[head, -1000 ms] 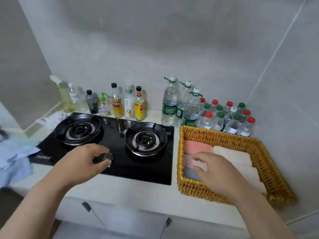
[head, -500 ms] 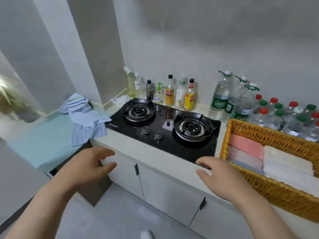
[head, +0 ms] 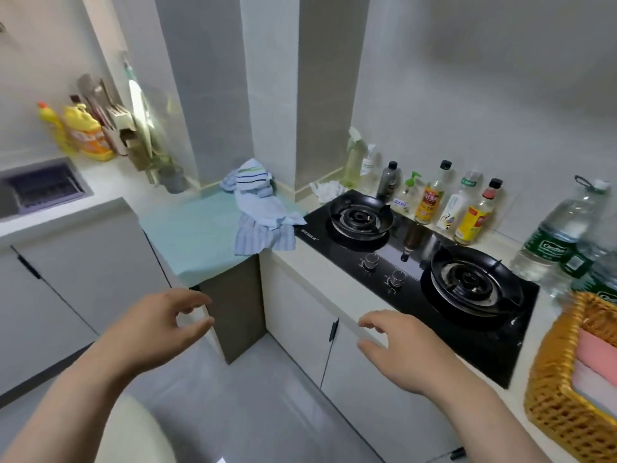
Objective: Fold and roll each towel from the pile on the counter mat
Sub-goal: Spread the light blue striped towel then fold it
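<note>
Left hand (head: 167, 324) empty, fingers loosely curled, in air. Right hand (head: 404, 352) likewise relaxed, touching nothing. One towel pile (head: 258, 208) on teal mat (head: 187, 235), well ahead of left hand. Stove (head: 417, 259) ahead of right hand: two burners (head: 359, 217), two knobs (head: 370, 261). Wicker basket (head: 561, 389) right of it, folded towels (head: 597, 349) inside.

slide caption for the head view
Left hand and right hand, both empty, hover short of the towel pile on the green mat.
</note>
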Motion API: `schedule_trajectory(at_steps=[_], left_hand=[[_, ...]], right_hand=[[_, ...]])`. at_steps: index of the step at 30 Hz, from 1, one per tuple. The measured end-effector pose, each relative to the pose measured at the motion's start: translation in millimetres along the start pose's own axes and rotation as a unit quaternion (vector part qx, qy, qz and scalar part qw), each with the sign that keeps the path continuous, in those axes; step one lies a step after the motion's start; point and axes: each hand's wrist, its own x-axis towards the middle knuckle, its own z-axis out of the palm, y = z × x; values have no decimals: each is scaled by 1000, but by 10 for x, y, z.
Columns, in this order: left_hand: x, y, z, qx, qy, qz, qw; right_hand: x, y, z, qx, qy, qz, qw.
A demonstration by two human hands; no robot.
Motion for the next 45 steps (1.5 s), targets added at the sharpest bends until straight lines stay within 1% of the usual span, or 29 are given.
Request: schedule_trajectory(at_steps=[5, 9, 14, 20, 28, 35, 38, 42, 43, 45], left_hand=[[199, -464, -193, -6, 2, -22, 1000], [449, -847, -344, 3, -1, -37, 999], [797, -1185, -536, 27, -9, -30, 999], [1214, -1495, -782, 76, -39, -11, 996], [1565, -1726, -846, 76, -38, 0, 996], [1936, -1850, -854, 69, -45, -8, 997], [2145, -1914, -899, 76, -41, -23, 996], [2499, -2012, -979, 72, -33, -48, 996], [2853, -2037, -964, 71, -31, -53, 996], [3021, -1999, -957, 81, -28, -46, 995]], right_hand=[[493, -421, 206, 0, -29, -13, 999], [888, -740, 307, -3, -33, -30, 999], [1315, -1092, 414, 1, -33, -31, 999], [1702, -1411, 506, -5, -24, -34, 999], [2105, -1535, 603, -14, -38, -33, 999], [2725, -1577, 608, -16, -56, -47, 997], [3103, -1605, 610, 2, -67, -53, 996], [3577, -1616, 631, 66, -89, -38, 993], [3899, -1516, 645, 80, -97, -32, 992], [4071, -1462, 680, 77, -106, -32, 991]])
